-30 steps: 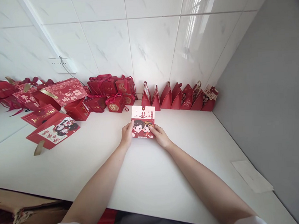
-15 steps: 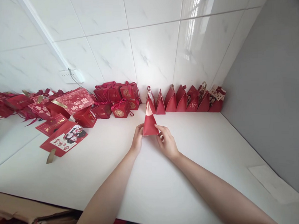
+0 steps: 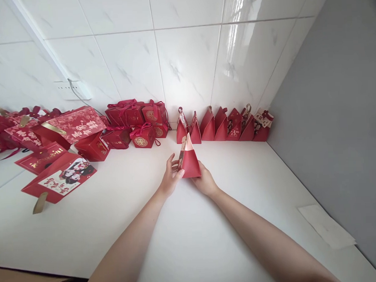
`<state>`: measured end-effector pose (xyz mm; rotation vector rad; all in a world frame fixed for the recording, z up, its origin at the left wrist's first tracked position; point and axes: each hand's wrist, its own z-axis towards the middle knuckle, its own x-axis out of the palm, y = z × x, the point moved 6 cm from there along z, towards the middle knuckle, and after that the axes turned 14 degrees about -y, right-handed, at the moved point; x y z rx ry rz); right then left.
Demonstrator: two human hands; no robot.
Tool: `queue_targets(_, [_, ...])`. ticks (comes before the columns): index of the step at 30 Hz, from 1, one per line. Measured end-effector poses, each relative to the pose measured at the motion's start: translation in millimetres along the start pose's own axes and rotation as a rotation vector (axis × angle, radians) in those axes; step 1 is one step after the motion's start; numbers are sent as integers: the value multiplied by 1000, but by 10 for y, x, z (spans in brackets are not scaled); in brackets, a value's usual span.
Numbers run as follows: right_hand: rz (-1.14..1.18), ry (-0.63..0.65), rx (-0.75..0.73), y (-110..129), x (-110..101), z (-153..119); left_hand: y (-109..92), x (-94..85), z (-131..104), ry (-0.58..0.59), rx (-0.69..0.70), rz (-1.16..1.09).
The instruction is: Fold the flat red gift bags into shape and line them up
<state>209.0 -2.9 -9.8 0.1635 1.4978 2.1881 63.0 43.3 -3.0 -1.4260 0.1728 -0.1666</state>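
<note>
A red triangular gift box (image 3: 190,163) with a pale pink top stands upright between my hands, its plain end facing me and a printed side at the left. My left hand (image 3: 170,174) grips its left lower edge, the thumb on the near corner. Round the lower right side is my right hand (image 3: 206,179), whose fingers are mostly hidden behind and beneath the box. Beyond it, against the wall, runs a row of similar red triangular boxes (image 3: 207,127), some with loops on top. I cannot tell whether the held box touches the table.
On the left lie larger red boxes (image 3: 63,179) with gold tabs. Ribboned red boxes (image 3: 144,136) are stacked by the wall, below a power socket (image 3: 75,90) with a cable. White paper (image 3: 327,226) rests on the white table (image 3: 243,255) by a grey panel (image 3: 326,110).
The box has turned so its printed left side shows. My left thumb has come onto its near corner, and my right hand has slid farther round the right side. The view has shifted.
</note>
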Motion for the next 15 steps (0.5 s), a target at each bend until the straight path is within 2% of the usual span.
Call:
queue_targets(2, [23, 7, -7, 11, 6, -6, 6, -3, 1, -6, 5, -1])
queue_targets(5, [30, -33, 88, -77, -24, -4, 19, -28, 16, -59, -14, -41])
queue_targets(7, [12, -106, 165, -126, -108, 20, 30, -51, 23, -105, -44, -57])
queue_targets(9, [-18, -224, 166, -34, -256, 60, 40, -66, 23, -136, -68, -57])
queue_targets(10, [-24, -293, 136, 84, -344, 73, 46, -67, 23, -141, -73, -52])
queue_targets(12, [0, -432, -25, 483, -509, 47, 60, -58, 29, -139, -62, -40])
queue_targets(13, [65, -442, -104, 715, -543, 1, 67, -52, 36, -138, -45, -31])
queue_targets(15, [156, -254, -244, 1170, -448, -143, 85, -43, 53, -143, -12, -13])
